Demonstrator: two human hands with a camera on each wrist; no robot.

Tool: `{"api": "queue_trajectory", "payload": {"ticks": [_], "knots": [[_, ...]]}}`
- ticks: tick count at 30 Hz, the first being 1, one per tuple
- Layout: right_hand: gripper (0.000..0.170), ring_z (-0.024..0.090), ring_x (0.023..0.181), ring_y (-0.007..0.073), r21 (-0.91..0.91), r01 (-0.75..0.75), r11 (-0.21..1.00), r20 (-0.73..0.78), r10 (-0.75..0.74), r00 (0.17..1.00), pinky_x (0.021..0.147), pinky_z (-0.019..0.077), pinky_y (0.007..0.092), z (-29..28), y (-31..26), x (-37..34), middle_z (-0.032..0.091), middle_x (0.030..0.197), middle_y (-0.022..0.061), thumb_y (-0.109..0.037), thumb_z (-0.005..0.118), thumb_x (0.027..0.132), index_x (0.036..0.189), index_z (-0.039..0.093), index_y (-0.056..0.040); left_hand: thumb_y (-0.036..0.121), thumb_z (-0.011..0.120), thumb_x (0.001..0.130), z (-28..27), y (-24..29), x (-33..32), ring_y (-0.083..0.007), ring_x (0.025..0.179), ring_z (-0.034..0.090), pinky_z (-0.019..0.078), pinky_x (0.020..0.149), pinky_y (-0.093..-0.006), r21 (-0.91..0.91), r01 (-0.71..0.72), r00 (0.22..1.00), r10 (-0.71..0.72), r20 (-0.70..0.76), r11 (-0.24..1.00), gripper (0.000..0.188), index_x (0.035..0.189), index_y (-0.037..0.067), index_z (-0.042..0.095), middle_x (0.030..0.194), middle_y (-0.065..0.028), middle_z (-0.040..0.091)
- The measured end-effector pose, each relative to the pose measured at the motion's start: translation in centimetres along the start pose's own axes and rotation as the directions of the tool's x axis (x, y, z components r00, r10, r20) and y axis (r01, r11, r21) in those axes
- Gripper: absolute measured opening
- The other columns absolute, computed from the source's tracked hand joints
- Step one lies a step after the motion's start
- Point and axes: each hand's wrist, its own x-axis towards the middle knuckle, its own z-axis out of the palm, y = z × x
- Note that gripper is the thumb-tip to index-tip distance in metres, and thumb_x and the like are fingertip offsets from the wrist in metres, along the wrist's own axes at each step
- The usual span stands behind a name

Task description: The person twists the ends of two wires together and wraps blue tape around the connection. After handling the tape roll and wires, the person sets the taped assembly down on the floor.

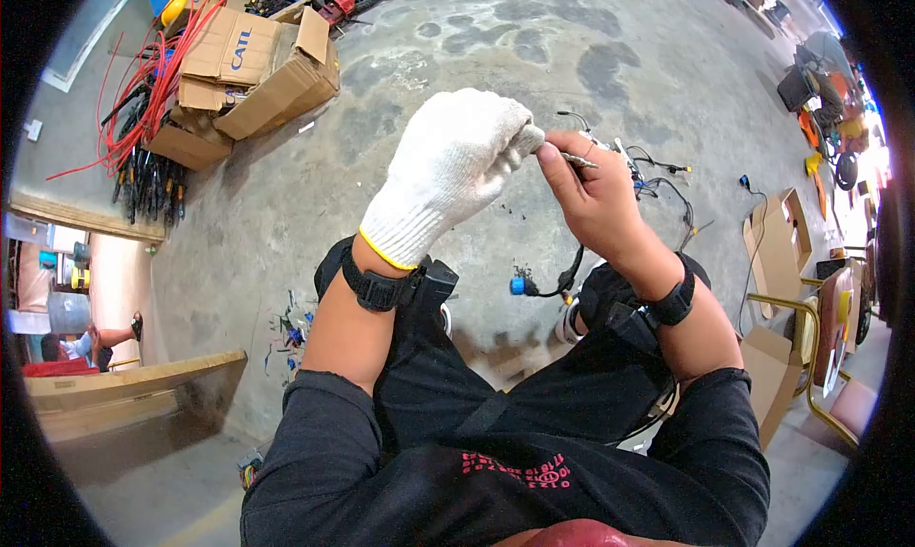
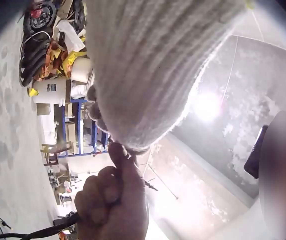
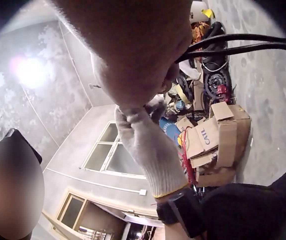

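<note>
left hand (image 1: 453, 171): gloved, cannot tell its hold | right hand (image 1: 600, 192): grips black cable (image 2: 60, 225)

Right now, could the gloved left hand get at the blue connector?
Probably yes: the blue connector shows between the legs in the head view, with nothing visible covering it. The gloved left hand, up against the right hand, would likely have to come away first.
</note>
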Motion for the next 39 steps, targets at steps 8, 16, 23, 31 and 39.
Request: {"api": "queue_trajectory", "payload": {"ticks": [8,16,23,31,39], "knots": [[0.012,0.063,0.066,0.0363,-0.188,0.193,0.963,0.040,-0.189,0.981,0.060,0.0492,0.0414,-0.1,0.6,0.0,0.064,0.078,0.0168,-0.016,0.066,0.093,0.098,0.067,-0.0042,0.021,0.061,0.095,1.4,0.9,-1.1,-0.0255,0.070,0.064,0.0491,0.063,-0.0357,-0.309,0.461,0.886,-0.408,0.222,0.832,0.020,0.089,0.002,0.064,0.072,-0.0090,0.063],[0.012,0.064,0.066,0.0351,-0.324,0.287,0.901,0.064,-0.282,0.957,0.058,0.0496,0.0394,-0.8,1.0,0.5,0.066,0.079,0.0160,-0.015,0.068,0.092,0.097,0.068,-0.0042,0.032,0.060,0.097,2.5,-0.2,-1.2,-0.0106,0.060,0.054,0.0467,0.058,-0.0281,-0.526,0.834,0.526,-0.522,0.671,0.166,0.028,0.088,0.006,0.064,0.072,-0.0006,0.060],[0.020,0.066,0.069,0.0296,-0.108,-0.005,0.994,-0.036,0.002,0.999,0.064,0.0508,0.0348,-1.2,0.6,0.8,0.069,0.082,0.0185,-0.020,0.066,0.095,0.098,0.070,-0.0001,0.057,0.035,0.105,2.1,-1.7,-1.2,-0.0123,0.072,0.063,0.0519,0.067,-0.0284,-0.639,0.732,0.637,-0.570,0.519,0.235,0.060,0.104,0.005,0.065,0.085,-0.0036,0.066],[0.024,0.054,0.065,0.0107,0.136,-0.212,0.968,0.064,0.205,0.977,0.061,0.0444,0.0271,-1.6,0.1,0.3,0.065,0.074,0.0041,-0.022,0.061,0.099,0.097,0.070,-0.0002,0.019,0.063,0.097,2.6,-1.5,-0.9,-0.0154,0.090,0.064,0.0532,0.077,-0.0285,-0.638,0.196,0.931,-0.346,-0.118,0.745,0.024,0.117,0.007,0.064,0.102,-0.0057,0.067],[0.025,0.038,0.057,0.0034,0.477,-0.374,0.796,0.306,0.248,0.919,0.052,0.0296,0.0225,-2.6,-0.8,0.2,0.047,0.064,-0.0073,-0.025,0.061,0.101,0.096,0.069,-0.0014,0.003,0.077,0.075,0.6,-0.5,-0.2,-0.0258,0.081,0.066,0.0521,0.070,-0.0348,-0.103,-0.262,0.944,0.233,-0.233,0.960,0.025,0.098,0.010,0.071,0.091,-0.0065,0.067]]}}
